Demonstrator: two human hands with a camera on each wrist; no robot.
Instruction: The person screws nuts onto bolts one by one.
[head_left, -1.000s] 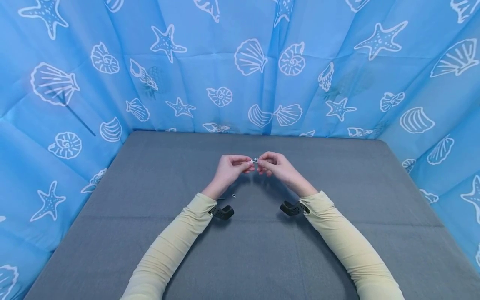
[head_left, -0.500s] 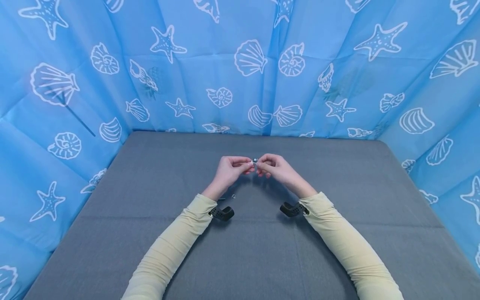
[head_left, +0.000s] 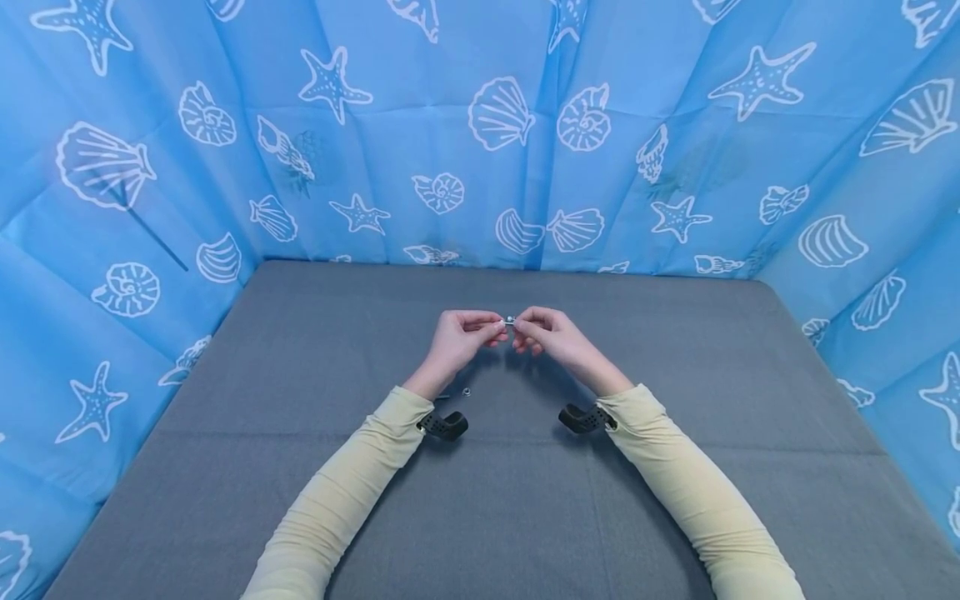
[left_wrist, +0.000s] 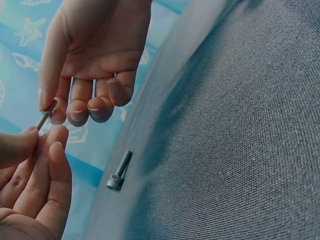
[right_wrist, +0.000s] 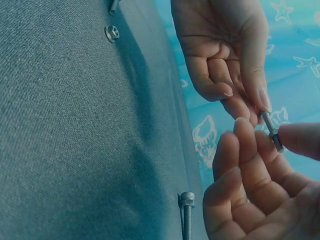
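My left hand (head_left: 459, 340) and right hand (head_left: 557, 335) meet above the grey table, fingertips close together. Between thumb and fingers, the left hand pinches one end of a small metal bolt (left_wrist: 41, 121); that end is hidden by the fingers. A nut (right_wrist: 273, 133) sits on the bolt's shank near its other end, with the right thumb (right_wrist: 300, 140) and fingers pinching it there. Just beyond the hands, a second bolt (left_wrist: 123, 162) with a nut threaded up by its head lies on the table, its head towards the left.
A loose flanged nut (head_left: 467, 392) lies on the table (head_left: 510, 500) near the left wrist. Beside it, another metal piece (head_left: 442, 397) is partly hidden by that wrist. A blue shell-print curtain (head_left: 480, 167) surrounds the table's back and sides.
Both hands stay almost in place around the bolt. Only slight shifts of the right fingertips show; the things on the table have not moved.
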